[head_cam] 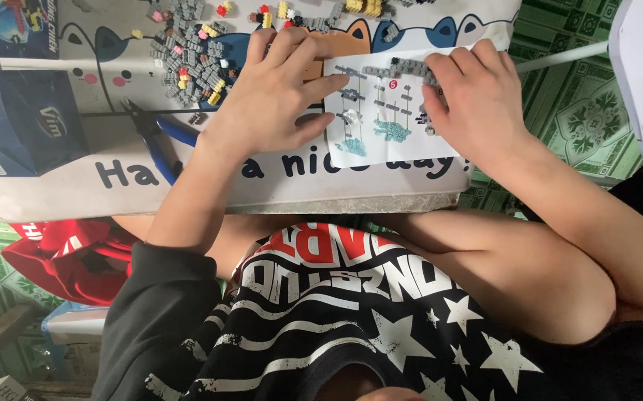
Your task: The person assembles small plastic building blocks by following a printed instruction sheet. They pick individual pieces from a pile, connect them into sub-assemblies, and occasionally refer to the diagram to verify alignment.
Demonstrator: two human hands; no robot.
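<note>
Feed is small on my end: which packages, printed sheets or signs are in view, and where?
Dark blue cardboard box: far left on the table, rectangular, printed pictures.
White instruction sheet: centre, under both hands, grey and teal diagrams.
White printed mat: covers the table, cartoon cats, dark lettering.

Even soft daylight, faint shadows under the hands, mild edge blur, bricks perhaps slightly unsharp

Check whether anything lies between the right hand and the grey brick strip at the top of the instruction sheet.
Nothing visible does. The right hand already has its fingertips at the grey brick strip, seemingly touching it. The left hand lies flat at the left edge of the instruction sheet, clear of the strip.
</note>
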